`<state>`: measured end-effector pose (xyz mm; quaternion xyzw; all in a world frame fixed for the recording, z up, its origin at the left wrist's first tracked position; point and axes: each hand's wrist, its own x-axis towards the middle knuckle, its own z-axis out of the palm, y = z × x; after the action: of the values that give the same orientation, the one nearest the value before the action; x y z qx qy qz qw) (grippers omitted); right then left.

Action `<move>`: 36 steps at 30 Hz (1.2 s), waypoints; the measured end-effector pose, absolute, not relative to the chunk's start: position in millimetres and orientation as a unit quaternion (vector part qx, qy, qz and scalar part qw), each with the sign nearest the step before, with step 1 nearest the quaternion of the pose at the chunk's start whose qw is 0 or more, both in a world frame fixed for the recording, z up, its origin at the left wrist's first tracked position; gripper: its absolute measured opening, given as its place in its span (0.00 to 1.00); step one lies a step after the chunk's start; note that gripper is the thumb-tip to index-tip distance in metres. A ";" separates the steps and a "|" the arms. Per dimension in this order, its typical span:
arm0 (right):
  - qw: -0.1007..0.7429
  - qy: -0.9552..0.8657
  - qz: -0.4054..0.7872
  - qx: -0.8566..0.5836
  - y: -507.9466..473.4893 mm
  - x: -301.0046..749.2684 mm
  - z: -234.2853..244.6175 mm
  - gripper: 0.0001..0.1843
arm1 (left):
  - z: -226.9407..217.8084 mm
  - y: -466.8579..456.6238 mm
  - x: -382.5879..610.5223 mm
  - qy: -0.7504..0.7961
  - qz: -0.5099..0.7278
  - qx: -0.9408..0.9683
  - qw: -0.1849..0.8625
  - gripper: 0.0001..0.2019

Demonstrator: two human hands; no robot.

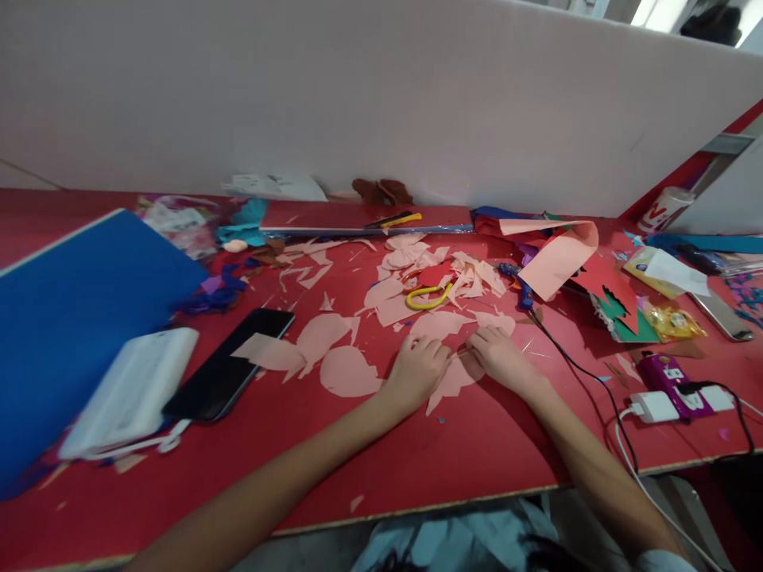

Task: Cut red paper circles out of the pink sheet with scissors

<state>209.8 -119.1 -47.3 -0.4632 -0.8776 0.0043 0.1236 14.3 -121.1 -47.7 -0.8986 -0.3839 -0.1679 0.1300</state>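
Observation:
My left hand (417, 372) and my right hand (501, 359) lie close together on the red work table (494, 445), fingertips nearly meeting. Under and between them is a cut piece of pink craft foam (453, 384). I cannot tell whether either hand grips it. Many pink scraps (349, 372) are scattered around. Beyond my hands lie yellow-handled scissors (427, 297), and a blue hot glue gun (517, 287) lies nearer my right hand.
To the left lie a black smartphone (230, 373), a white power bank (131, 393) and a blue sheet (77, 318). A black cord (584, 369) runs from the glue gun to a white plug (652, 407). A white partition (381, 95) stands behind the table.

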 end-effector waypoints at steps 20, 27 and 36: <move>0.213 -0.879 0.023 -0.425 -115.2 197.2 -51.5 0.08 | -49.8 -123.3 14.2 -0.402 -0.183 -0.890 0.110 0.05; 0.205 -0.886 0.043 -0.413 -112.4 192.3 -54.7 0.06 | -50.6 -123.3 14.2 -0.406 -0.166 -0.891 0.120 0.06; 0.194 -0.880 0.003 -0.434 -103.8 211.6 -58.0 0.09 | -51.0 -121.5 12.7 -0.402 -0.163 -0.894 0.115 0.11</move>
<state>211.6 -103.8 -58.0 -0.4338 -0.8799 0.0033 0.1937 12.7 -121.5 -51.0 -0.8939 -0.4016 -0.1627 0.1152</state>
